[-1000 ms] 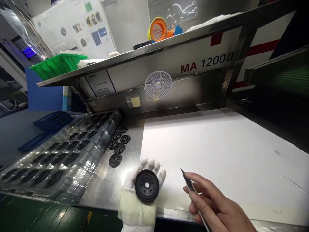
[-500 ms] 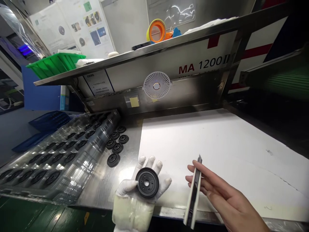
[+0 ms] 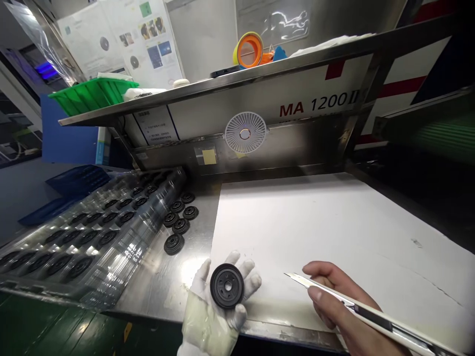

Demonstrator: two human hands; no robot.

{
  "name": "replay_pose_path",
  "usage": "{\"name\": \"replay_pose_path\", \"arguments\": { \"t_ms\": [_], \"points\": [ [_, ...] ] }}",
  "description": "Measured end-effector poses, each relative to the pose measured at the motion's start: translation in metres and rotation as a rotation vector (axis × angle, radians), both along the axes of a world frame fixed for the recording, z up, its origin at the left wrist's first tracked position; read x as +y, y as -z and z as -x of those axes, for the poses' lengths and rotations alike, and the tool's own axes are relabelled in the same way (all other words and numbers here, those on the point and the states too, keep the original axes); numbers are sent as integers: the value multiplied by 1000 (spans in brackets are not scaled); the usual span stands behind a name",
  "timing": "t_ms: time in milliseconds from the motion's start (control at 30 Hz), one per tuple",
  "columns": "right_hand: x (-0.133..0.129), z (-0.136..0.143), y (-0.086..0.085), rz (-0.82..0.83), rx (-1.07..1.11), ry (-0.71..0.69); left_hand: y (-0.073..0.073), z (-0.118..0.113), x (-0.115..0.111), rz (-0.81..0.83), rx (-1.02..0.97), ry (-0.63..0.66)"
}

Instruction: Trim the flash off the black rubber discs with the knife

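My left hand (image 3: 218,316), in a white glove with a yellowish covering at the wrist, cradles a black plastic wheel (image 3: 218,290). The wheel has a centre hole and smaller holes around it, and its flat face is towards me. Gloved fingers curl up around its edge. To the right, my bare right hand (image 3: 339,301) grips a slim white utility knife (image 3: 374,316) between thumb and fingers. The blade is out and points left towards the wheel, apart from it.
Several similar black wheels (image 3: 180,226) lie on the metal table (image 3: 148,287), left of a white sheet (image 3: 289,222). Farther left, a clear plastic tray (image 3: 122,257) holds rows of black wheels. A small fan (image 3: 245,132) is fixed under the shelf (image 3: 193,90).
The knife has swung from upright to pointing left, and my right hand has turned with it. My left fingers have curled more around the wheel, which has tilted slightly.
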State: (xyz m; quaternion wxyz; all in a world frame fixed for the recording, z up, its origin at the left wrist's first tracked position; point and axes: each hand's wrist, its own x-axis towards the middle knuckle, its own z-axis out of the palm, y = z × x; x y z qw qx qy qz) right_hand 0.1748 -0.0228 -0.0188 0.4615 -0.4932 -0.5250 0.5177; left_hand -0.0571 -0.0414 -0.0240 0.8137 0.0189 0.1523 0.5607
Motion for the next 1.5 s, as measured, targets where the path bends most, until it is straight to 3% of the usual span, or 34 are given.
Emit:
{"name": "replay_pose_path", "arguments": {
  "t_ms": [167,433,567,667,900,1033,1167,1300,1500],
  "points": [
    [6,1,-8,11,108,-157,-1,2,-6,-125,-2,51],
    [3,26,-24,202,271,-295,7,-3,-6,127,176,44],
    [5,31,-28,187,246,-287,2,-1,-12,-58,128,115],
    [8,29,-27,204,257,-313,0,-4,-18,-169,233,63],
    [7,33,-29,281,360,-467,14,-10,-21,-311,461,71],
    [-2,44,-27,268,430,-370,18,-12,-19,-335,542,60],
    [-12,54,-25,314,473,-349,9,-19,-24,-322,642,57],
    [-21,61,-28,332,507,-270,2,-25,-32,-305,724,-36],
    [-33,66,-28,308,549,-188,2,-30,-40,-258,727,-171]
  ]
}}
